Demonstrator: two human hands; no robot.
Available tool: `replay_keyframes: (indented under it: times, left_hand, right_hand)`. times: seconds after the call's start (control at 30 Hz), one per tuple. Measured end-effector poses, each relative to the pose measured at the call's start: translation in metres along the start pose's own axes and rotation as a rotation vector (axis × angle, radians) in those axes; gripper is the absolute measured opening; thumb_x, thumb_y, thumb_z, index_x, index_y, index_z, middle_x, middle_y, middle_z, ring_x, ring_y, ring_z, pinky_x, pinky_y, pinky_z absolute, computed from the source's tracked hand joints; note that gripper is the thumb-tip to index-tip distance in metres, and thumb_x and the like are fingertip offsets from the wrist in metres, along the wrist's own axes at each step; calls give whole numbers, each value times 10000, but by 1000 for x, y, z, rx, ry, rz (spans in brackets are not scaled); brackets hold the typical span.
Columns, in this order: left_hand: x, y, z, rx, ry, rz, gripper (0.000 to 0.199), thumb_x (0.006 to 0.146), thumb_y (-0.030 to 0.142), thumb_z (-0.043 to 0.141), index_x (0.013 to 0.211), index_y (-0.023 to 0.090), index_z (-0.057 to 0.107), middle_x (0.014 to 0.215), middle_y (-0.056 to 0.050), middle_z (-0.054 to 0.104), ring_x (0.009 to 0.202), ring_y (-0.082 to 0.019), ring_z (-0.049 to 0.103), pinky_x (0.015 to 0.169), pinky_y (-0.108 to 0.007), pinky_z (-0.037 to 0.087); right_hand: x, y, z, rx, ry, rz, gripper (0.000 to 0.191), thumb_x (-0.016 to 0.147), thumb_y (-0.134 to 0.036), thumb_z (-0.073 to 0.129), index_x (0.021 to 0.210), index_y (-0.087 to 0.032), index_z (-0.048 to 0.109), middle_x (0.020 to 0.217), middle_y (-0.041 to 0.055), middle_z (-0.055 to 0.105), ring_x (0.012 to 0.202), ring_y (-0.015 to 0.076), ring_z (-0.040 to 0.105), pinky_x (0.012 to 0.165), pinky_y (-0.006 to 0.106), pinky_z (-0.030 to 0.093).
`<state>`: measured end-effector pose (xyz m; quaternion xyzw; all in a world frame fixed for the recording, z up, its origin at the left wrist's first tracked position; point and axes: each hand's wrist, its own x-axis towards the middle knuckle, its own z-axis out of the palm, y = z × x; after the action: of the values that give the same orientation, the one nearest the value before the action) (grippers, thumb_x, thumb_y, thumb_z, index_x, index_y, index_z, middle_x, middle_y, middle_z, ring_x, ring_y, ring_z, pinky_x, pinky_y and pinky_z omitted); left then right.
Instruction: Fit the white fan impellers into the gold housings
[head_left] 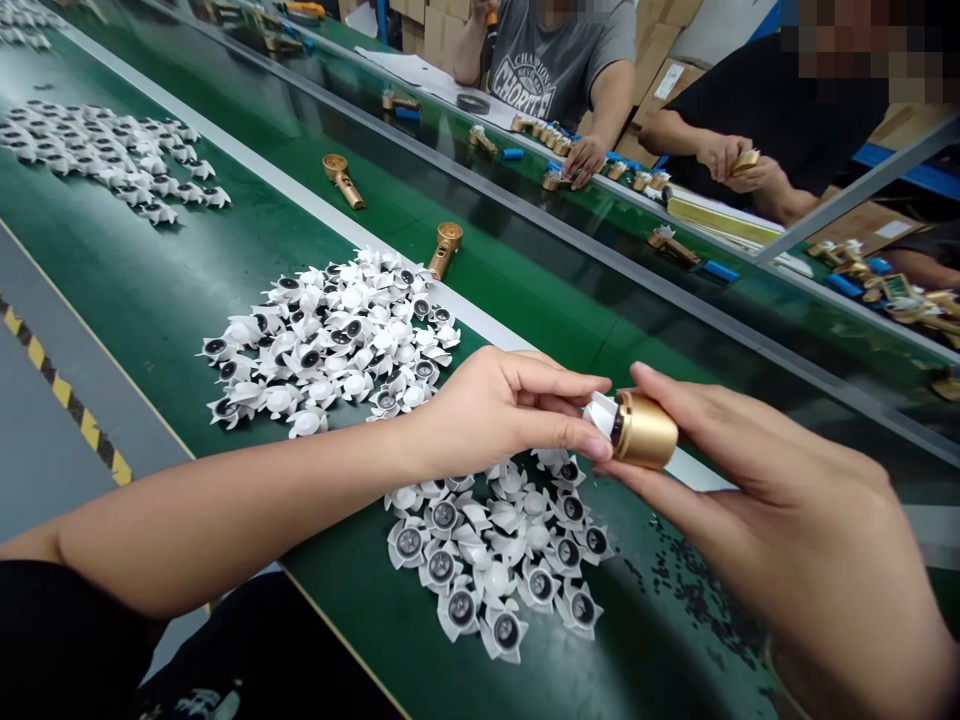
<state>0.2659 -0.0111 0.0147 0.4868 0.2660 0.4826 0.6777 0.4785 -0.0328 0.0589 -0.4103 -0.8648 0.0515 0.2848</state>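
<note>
Between the fingertips and thumb of my left hand (pixel 525 405) is a small white fan blade (pixel 601 412). It touches the open end of a gold cylindrical housing (pixel 649 432), which my right hand (pixel 757 480) grips between thumb and fingers. Below my hands lies a pile of white fan blades (pixel 495 560) with dark round centres, and a larger heap (pixel 337 340) spreads to the left, beyond my left forearm. The rest of the gold part is hidden by my right hand.
Two gold handled parts (pixel 343 182) (pixel 447 250) lie on the green belt (pixel 525 290). More blades (pixel 112 150) are at the upper left. Small black pieces (pixel 697 580) are scattered at lower right. Across the line, people (pixel 772 120) handle gold parts.
</note>
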Motion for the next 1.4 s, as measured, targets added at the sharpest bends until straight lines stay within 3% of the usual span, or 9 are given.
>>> replay_keyframes:
  times: [0.13,0.2,0.3,0.4,0.57,0.7,0.93,1.17,1.4]
  left_hand:
    - [0,-3,-1,-53,-54,-105,394,646,213,917,1018,155,801,969,-59,759,918,-200,730,885,-321,594]
    - [2,-3,-5,29,-58,-142,584,669,281,910,1207,141,729,1116,-101,740,925,-212,730,880,-350,596]
    - [6,-1,-12,426,-16,-61,802,743,405,851,1451,191,541,1334,-141,635,945,-214,698,835,-358,586]
    - [7,0,-16,857,-141,62,500,852,381,733,1319,216,664,1293,-107,639,1086,-246,632,903,-347,543]
    - [6,-10,-11,1045,-412,-69,452,880,345,672,1312,212,668,1312,-105,603,1138,-257,608,922,-334,502]
    - [6,-19,-9,1093,-400,-133,381,912,377,646,1255,218,699,1249,-98,657,1079,-247,636,874,-326,491]
    - [8,-15,-14,1309,-252,-64,383,930,374,615,1254,194,712,1214,-114,709,990,-254,677,858,-354,520]
    - [9,-10,-14,1126,-91,-137,413,864,449,697,1207,221,730,1083,-81,758,897,-225,715,842,-357,585]
    - [5,-2,6,507,-16,-352,381,774,359,829,1092,185,711,922,-51,777,878,-180,733,805,-279,596]
  right_hand:
    - [-1,-2,5,7,-17,-69,546,922,-361,714,1444,-352,554,1253,35,696,1056,240,692,837,344,584]
    - [1,5,6,31,-17,-40,535,916,-411,714,1426,-318,579,1219,49,709,1026,239,697,824,339,578]
    - [9,38,9,-96,-27,199,641,865,-565,706,1410,-241,608,1076,93,735,905,276,698,762,390,565]
    - [21,93,15,-311,-78,559,698,823,-613,695,1332,-137,663,929,147,727,829,329,677,750,459,530]
    - [14,145,18,-363,-102,655,481,831,-527,679,1002,-83,745,856,207,689,838,371,661,749,477,498]
    - [-35,112,7,-311,-96,524,381,902,-453,588,1097,-148,707,1020,166,689,957,326,642,834,449,497]
    - [-118,69,4,-163,-182,387,249,994,-326,482,923,-200,684,902,97,697,833,243,654,766,404,532]
    - [-110,70,6,-135,-268,293,249,1008,-245,466,913,-189,688,922,106,678,885,250,612,845,427,497]
    - [-78,55,5,-29,-219,313,164,908,-135,534,756,-185,574,750,28,588,733,178,560,714,326,468]
